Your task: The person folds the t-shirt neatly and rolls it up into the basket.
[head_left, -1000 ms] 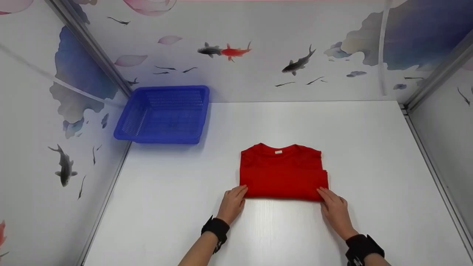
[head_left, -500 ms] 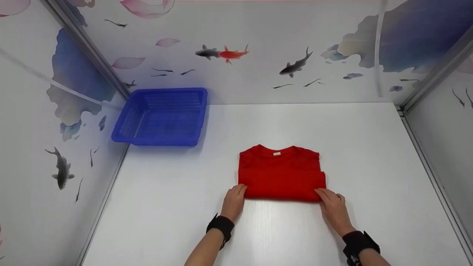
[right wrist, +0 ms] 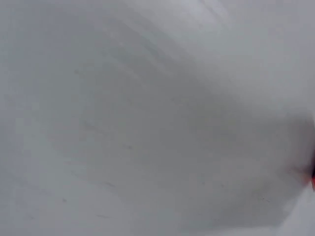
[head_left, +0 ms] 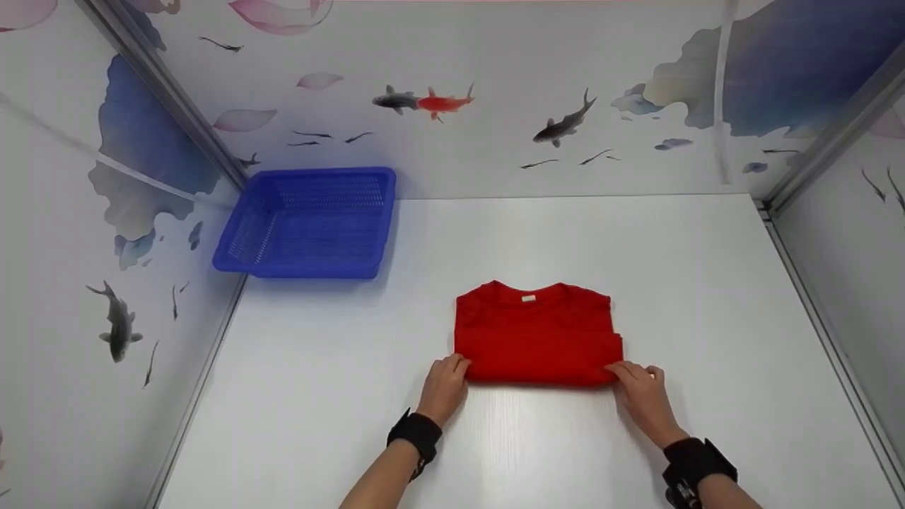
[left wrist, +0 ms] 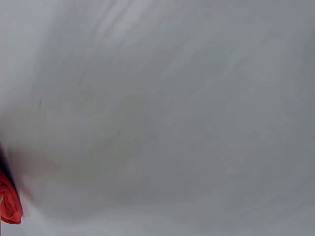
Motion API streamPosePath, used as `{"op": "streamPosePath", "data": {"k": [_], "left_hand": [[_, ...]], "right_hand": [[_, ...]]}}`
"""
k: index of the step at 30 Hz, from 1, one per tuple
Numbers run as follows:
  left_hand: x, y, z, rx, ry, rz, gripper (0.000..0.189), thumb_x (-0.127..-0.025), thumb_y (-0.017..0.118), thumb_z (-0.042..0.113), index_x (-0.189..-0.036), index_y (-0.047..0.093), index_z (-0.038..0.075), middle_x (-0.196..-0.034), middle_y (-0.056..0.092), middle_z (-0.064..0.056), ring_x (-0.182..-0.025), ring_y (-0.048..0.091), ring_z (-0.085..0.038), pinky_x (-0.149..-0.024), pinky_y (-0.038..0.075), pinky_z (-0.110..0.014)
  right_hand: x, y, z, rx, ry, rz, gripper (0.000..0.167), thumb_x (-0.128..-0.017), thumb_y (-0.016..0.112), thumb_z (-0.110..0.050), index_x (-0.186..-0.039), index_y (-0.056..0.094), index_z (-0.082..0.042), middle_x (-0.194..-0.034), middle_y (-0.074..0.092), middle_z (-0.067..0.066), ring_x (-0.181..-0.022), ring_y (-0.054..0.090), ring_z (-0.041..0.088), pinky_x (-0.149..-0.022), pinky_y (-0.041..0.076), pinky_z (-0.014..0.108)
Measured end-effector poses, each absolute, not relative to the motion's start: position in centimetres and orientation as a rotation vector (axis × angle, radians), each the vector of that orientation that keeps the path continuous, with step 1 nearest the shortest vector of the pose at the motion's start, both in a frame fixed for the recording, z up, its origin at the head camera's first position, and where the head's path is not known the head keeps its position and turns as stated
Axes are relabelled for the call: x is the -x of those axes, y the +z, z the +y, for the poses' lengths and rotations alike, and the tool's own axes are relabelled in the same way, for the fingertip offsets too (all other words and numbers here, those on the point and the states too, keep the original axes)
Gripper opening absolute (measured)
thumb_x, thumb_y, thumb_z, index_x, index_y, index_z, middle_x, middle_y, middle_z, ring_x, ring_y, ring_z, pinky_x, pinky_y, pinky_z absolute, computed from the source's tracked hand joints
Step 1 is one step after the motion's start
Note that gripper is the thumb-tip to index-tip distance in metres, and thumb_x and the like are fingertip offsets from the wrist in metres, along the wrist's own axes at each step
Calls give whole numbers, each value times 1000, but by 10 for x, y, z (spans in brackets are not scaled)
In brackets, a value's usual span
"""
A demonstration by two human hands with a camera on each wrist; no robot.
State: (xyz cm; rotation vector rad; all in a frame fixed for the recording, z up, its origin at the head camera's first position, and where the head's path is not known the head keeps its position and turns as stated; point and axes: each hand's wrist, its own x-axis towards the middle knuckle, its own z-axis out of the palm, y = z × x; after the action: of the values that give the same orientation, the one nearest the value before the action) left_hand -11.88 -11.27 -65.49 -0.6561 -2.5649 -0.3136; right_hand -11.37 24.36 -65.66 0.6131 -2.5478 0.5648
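A red shirt [head_left: 537,350] lies folded in the middle of the white table, its collar with a small white label facing away from me. At the near left corner of the shirt, my left hand [head_left: 445,385] pinches the folded edge, fingers on top and thumb hidden. My right hand [head_left: 642,396] grips the near right corner in the same way. Only a rolled bit of the red shirt [left wrist: 10,201] enters the left wrist view at its left edge. The right wrist view catches just a sliver of red at its right edge.
A blue plastic basket [head_left: 385,233] with perforated sides stands at the back left of the table [head_left: 679,261], against the walls. Printed panels with fish and petals enclose the table at the back, left and right. Both wrists wear black straps.
The shirt's collar has shifted slightly toward me. Both hands stay at the two near corners, with only small movements, and the camera view has tilted a little.
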Motion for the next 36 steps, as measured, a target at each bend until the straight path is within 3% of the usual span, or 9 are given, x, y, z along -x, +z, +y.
{"op": "streamPosePath", "data": {"k": [6,12,19,24,28,31,36], "left_hand": [[105,-635,-121,749,-408,-2660,28,-70,82,4,-94,66,6,-86,59,-3,-81,59,-17,-69,42,-27],[96,-607,-135,817,-827,-2828,22,-76,77,2,-95,65,3,-88,62,-5,-78,56,-16,-70,47,-24],[108,-588,-143,636,-1295,-2894,17,-78,66,-2,-95,69,0,-87,65,-6,-75,56,-16,-69,46,-25],[129,-587,-139,407,-1509,-2810,19,-78,60,-1,-94,69,-1,-86,66,-7,-76,54,-16,-68,44,-25],[148,-591,-135,256,-1582,-2756,20,-77,58,-1,-94,68,-2,-84,65,-8,-77,54,-17,-68,43,-25],[160,-594,-134,151,-1586,-2756,20,-79,59,1,-96,67,-3,-83,64,-9,-76,53,-16,-69,44,-25],[176,-595,-129,-12,-1608,-2773,20,-88,62,5,-104,66,-5,-90,66,-13,-81,58,-21,-73,49,-29]], "right_hand": [[98,-641,249,-619,695,-2661,33,-68,74,18,-95,69,1,-93,67,13,-87,64,30,-75,48,46],[82,-625,250,-529,901,-2758,31,-72,74,16,-96,68,-3,-90,66,3,-84,62,23,-75,53,39],[85,-612,247,-348,1189,-2719,21,-80,69,12,-98,67,0,-91,66,3,-83,57,4,-72,45,13],[107,-610,244,-259,1300,-2655,15,-87,64,9,-102,65,7,-94,66,12,-80,51,0,-69,39,8],[127,-611,241,-270,1267,-2601,15,-88,62,9,-103,63,10,-94,66,18,-81,54,5,-72,38,6],[142,-612,239,-265,1239,-2609,15,-89,61,9,-104,63,11,-97,66,22,-84,59,18,-74,41,10],[167,-612,236,-177,1262,-2723,19,-95,56,4,-110,61,13,-105,64,27,-95,61,37,-83,49,34]]}}
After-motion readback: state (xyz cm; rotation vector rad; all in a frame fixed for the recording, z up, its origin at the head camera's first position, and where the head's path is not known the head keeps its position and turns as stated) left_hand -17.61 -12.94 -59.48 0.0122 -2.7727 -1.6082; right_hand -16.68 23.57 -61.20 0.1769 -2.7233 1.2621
